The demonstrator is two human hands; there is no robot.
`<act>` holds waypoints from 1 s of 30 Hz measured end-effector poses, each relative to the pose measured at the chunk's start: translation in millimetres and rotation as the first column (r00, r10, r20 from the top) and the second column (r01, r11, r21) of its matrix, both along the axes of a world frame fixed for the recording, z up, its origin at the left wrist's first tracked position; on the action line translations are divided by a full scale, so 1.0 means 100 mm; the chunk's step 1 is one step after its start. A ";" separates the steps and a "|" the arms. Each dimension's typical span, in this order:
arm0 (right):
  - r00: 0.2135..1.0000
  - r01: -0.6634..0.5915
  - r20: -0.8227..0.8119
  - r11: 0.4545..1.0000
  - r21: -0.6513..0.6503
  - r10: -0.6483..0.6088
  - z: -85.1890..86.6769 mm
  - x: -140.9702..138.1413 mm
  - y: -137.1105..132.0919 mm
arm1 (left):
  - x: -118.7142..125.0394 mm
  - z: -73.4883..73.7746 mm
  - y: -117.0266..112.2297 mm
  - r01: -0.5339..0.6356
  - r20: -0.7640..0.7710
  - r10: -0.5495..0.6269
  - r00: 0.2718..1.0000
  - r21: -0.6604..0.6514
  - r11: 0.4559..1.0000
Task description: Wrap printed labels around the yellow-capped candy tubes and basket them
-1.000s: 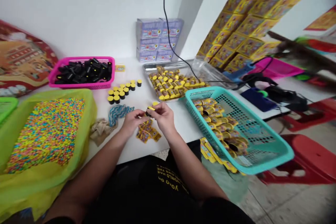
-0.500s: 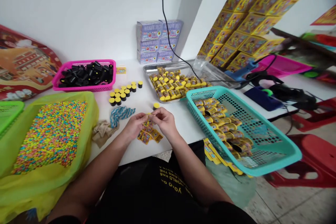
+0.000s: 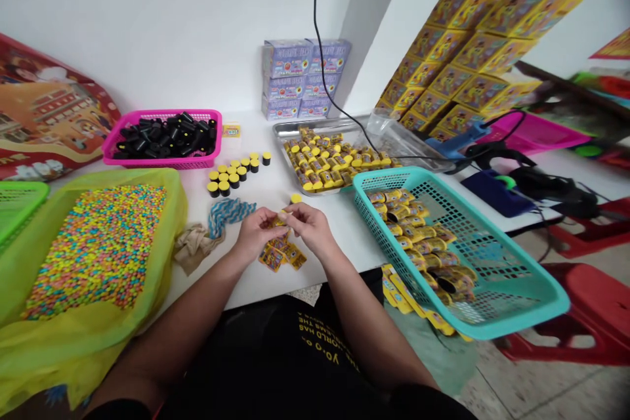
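Observation:
Just above the table edge, my left hand [image 3: 256, 234] and my right hand [image 3: 311, 230] meet, fingers closed in a pinch. Between them is a small yellow printed label [image 3: 280, 220], mostly covered by my fingers. Below lie several loose yellow printed labels [image 3: 282, 254] on the white table. A single yellow-topped piece [image 3: 295, 199] stands just beyond my right hand. Farther left are several short black containers with yellow tops [image 3: 229, 178]. A blue-and-white striped cloth [image 3: 230, 215] and a beige cloth [image 3: 195, 246] lie beside my left hand.
A yellow-lined bin [image 3: 174, 193] holds coloured candies at left. Behind it is a pink basket [image 3: 215, 154] of black containers. A metal tray [image 3: 283, 134] and a turquoise basket [image 3: 531, 289] hold yellow-labelled containers. Boxes [image 3: 308, 79] and a hanging cable [image 3: 323, 72] are behind.
My hands have drawn closer around the label, and my left fingers now curl over more of it. The camera view has shifted slightly.

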State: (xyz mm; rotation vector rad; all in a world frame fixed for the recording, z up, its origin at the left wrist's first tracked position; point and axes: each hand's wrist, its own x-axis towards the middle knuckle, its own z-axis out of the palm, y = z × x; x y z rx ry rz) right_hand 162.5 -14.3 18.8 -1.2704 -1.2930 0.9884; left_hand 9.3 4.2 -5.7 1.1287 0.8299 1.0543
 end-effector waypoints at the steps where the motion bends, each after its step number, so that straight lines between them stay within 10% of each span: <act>1: 0.999 -0.020 0.028 1.000 -0.016 0.021 -0.01 0.02 0.01 | 0.00 -0.01 0.00 -0.015 -0.042 0.017 0.999 0.049 0.999; 10: 0.997 -0.029 -0.067 0.999 -0.038 0.027 0.03 0.08 0.01 | 0.00 0.02 -0.04 0.037 -0.045 -0.038 0.998 -0.013 0.999; 19: 0.955 -0.153 0.286 0.960 0.236 0.082 -0.01 0.08 -0.09 | 0.00 0.06 0.00 0.182 0.401 -0.081 0.912 -0.221 0.958; 26: 0.985 -0.050 0.172 0.981 0.188 0.017 -0.04 0.04 -0.14 | -0.04 0.02 0.04 0.316 0.427 -0.147 0.892 -0.357 0.879; 30: 0.948 0.066 0.265 0.922 0.382 -0.178 -0.10 0.00 -0.17 | -0.02 -0.04 0.07 0.326 0.459 -0.124 0.880 -0.394 0.859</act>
